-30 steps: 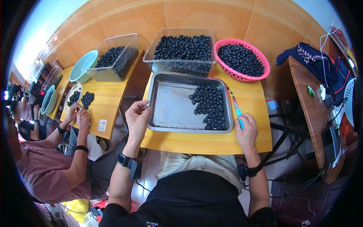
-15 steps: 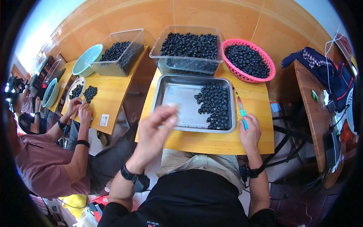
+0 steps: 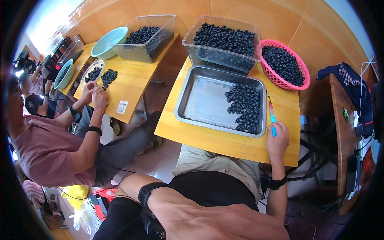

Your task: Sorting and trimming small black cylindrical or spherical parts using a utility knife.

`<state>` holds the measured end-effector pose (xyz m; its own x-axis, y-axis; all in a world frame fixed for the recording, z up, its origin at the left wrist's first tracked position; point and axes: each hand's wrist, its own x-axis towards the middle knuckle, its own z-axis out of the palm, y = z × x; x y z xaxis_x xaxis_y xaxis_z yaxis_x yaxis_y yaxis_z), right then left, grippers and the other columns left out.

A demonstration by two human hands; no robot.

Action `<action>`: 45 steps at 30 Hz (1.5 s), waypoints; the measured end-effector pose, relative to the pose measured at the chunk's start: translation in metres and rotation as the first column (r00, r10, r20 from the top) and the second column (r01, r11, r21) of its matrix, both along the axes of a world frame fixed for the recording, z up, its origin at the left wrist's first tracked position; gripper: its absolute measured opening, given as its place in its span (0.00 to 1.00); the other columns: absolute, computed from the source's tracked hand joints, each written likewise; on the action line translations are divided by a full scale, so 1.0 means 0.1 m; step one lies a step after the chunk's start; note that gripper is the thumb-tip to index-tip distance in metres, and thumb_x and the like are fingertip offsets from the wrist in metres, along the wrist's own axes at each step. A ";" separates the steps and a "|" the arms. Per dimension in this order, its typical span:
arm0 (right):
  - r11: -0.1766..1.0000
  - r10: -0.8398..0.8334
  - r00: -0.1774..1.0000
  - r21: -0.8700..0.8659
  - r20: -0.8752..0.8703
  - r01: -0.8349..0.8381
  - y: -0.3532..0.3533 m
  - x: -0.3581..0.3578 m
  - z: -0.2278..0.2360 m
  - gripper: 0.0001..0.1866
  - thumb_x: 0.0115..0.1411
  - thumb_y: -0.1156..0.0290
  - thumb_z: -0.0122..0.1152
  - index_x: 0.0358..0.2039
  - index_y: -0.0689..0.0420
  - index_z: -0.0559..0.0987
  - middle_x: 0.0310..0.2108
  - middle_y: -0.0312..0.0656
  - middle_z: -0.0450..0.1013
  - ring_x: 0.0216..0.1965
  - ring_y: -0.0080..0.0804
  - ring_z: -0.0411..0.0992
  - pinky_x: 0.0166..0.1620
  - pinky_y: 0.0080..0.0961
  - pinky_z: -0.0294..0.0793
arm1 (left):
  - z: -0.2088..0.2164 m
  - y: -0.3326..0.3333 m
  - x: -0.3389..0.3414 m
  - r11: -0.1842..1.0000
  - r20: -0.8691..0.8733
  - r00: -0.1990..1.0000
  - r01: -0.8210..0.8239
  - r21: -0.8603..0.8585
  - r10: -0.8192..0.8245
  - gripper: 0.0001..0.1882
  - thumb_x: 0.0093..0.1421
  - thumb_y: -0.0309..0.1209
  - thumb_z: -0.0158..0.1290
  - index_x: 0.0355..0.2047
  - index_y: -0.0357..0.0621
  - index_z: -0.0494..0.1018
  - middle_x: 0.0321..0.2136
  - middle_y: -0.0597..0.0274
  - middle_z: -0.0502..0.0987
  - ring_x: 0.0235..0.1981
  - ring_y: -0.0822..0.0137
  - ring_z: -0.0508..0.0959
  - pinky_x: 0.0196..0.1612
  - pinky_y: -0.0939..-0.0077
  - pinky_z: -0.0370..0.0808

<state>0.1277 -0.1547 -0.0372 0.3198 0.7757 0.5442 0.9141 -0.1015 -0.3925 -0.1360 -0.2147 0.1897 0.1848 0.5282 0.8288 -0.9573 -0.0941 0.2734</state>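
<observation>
Right hand (image 3: pixel 278 138): closed around the light-blue handle of a small knife (image 3: pixel 273 119), blade directed to the far side, just beside the right rim of the metal tray (image 3: pixel 204 96). Left hand (image 3: pixel 224 220): close under my view at the near edge, well apart from the tray; its back shows, fingers not visible. I cannot tell whether it grasps anything.

Dark blue berries (image 3: pixel 245 106) occupy the right part of the tray in an uneven patch; the left part shows bare metal. Tray sits on my yellow wooden table (image 3: pixel 192 138). On its far side, a clear plastic bin (image 3: pixel 197 55) holds many berries; to the bin's right, a pink basket (image 3: pixel 305 78) holds more.

Left table: a co-worker's hands (image 3: pixel 96 94) meet near a small pile of berries (image 3: pixel 109 77).
</observation>
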 end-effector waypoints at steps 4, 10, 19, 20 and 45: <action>1.000 -0.006 1.000 -0.002 -0.021 0.006 0.00 0.02 -0.02 0.10 0.55 0.73 0.66 0.38 0.59 0.81 0.43 0.45 0.76 0.47 0.48 0.73 0.50 0.40 0.72 | 0.10 -0.08 0.00 0.981 0.048 0.998 0.057 -0.185 -0.049 0.29 0.72 0.47 0.45 0.34 0.27 0.77 0.29 0.43 0.76 0.25 0.50 0.78 0.25 0.64 0.75; 1.000 0.008 1.000 -0.012 -0.011 -0.008 0.00 0.04 -0.02 0.10 0.54 0.73 0.66 0.38 0.59 0.81 0.43 0.46 0.76 0.46 0.48 0.73 0.49 0.40 0.72 | -0.03 0.14 0.03 0.990 0.057 0.995 -0.084 0.109 0.079 0.25 0.72 0.45 0.46 0.29 0.33 0.74 0.26 0.48 0.74 0.21 0.56 0.76 0.19 0.68 0.70; 1.000 0.001 1.000 -0.014 0.004 -0.001 -0.01 -0.01 0.00 0.10 0.54 0.73 0.66 0.38 0.59 0.81 0.43 0.44 0.76 0.45 0.47 0.72 0.48 0.39 0.72 | -0.04 0.12 -0.02 0.992 0.010 0.992 -0.123 -0.038 0.123 0.18 0.69 0.38 0.53 0.26 0.36 0.72 0.23 0.53 0.74 0.17 0.58 0.74 0.18 0.71 0.68; 1.000 -0.005 1.000 -0.019 0.005 0.005 -0.01 -0.01 0.01 0.10 0.55 0.73 0.66 0.38 0.59 0.81 0.43 0.44 0.75 0.45 0.47 0.72 0.48 0.40 0.72 | -0.06 0.13 -0.02 0.992 0.011 0.993 -0.121 -0.040 0.121 0.18 0.69 0.38 0.53 0.26 0.36 0.72 0.23 0.53 0.74 0.17 0.58 0.74 0.18 0.71 0.68; 1.000 0.008 0.998 0.003 0.066 -0.008 -0.03 -0.03 0.02 0.10 0.56 0.72 0.65 0.38 0.59 0.81 0.41 0.44 0.75 0.44 0.48 0.71 0.47 0.40 0.73 | -0.78 1.39 -0.23 0.776 -0.827 0.300 -0.585 0.234 0.475 0.06 0.63 0.26 0.59 0.31 0.37 0.75 0.28 0.69 0.76 0.29 0.81 0.73 0.32 0.84 0.70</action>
